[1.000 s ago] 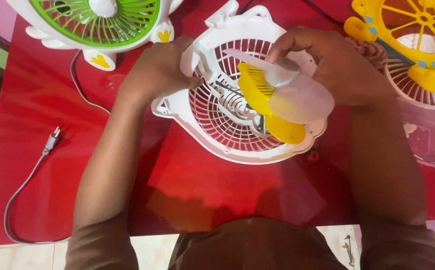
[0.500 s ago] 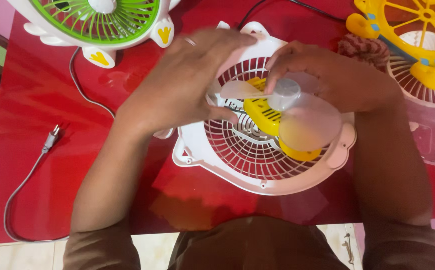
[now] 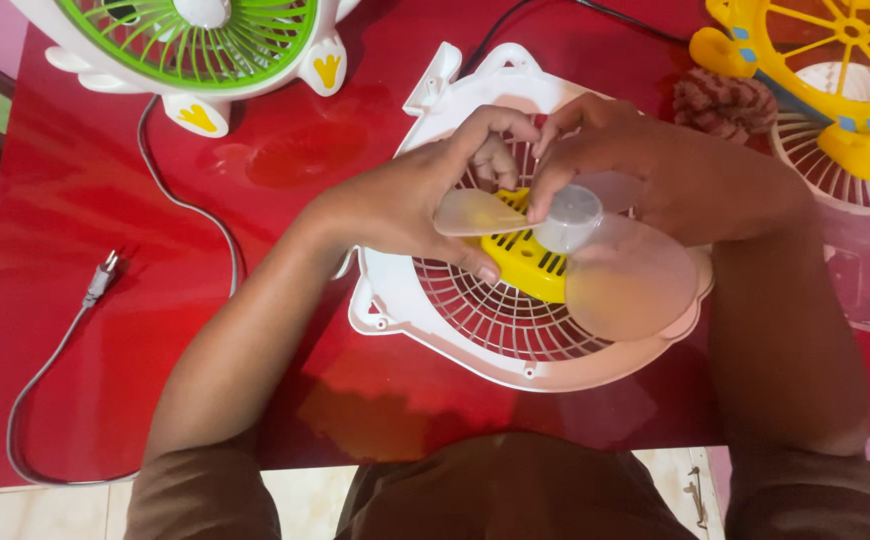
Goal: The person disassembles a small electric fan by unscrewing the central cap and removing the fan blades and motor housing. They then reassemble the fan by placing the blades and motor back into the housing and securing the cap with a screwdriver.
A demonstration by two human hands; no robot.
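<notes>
Fan blade assembly (image 3: 595,250), translucent with a round hub, sits over the yellow motor housing (image 3: 520,262) at the centre of the white fan grille shell (image 3: 475,330). The shell lies flat on the red desk (image 3: 105,200), directly in front of the person.

Left hand (image 3: 410,205): fingers curled around one translucent blade on the left side of the hub, thumb underneath against the yellow housing. The grip is closed on the blade assembly.

Right hand (image 3: 655,165): placed above the hub, forefinger and thumb pressed on the hub's upper edge. The grip is closed on the same blade assembly. The largest blade extends down and to the right, clear of both hands.

Surrounding items:
- Green-and-white fan (image 3: 195,40) at the upper left edge of the desk, with its grey power cord (image 3: 170,190) running down the left side to a plug (image 3: 100,280).
- Yellow fan grille (image 3: 825,50) at the upper right, resting over a second white grille (image 3: 835,175).
- Knitted red-and-white cloth (image 3: 720,100) just beside the yellow grille, above the right hand's wrist.
</notes>
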